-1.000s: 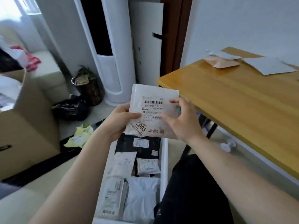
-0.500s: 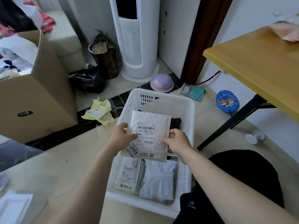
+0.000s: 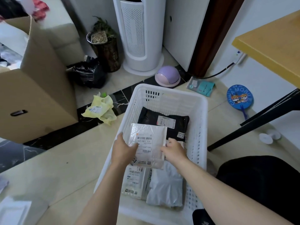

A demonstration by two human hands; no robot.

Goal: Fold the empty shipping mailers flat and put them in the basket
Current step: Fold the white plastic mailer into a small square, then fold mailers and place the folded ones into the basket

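A white plastic basket [image 3: 200, 120] stands on the floor in front of me. Inside lie a black mailer [image 3: 155, 117], a white labelled mailer [image 3: 134, 181] and a pale grey mailer [image 3: 165, 187]. I hold a flat white bubble mailer [image 3: 148, 140] with a barcode label low inside the basket, over the others. My left hand [image 3: 123, 150] grips its left edge, thumb on top. My right hand [image 3: 174, 151] pinches its right edge.
A large cardboard box [image 3: 32, 95] stands at the left. A crumpled yellow mailer [image 3: 100, 109] and a black bag [image 3: 87, 73] lie on the floor. A white tower appliance [image 3: 141, 38], a purple dome [image 3: 168, 75], a blue fan [image 3: 240, 98] and the yellow table [image 3: 272, 44] surround the basket.
Both hands have carried the white bubble mailer down from chest height into the basket. My view has tilted down toward the floor.
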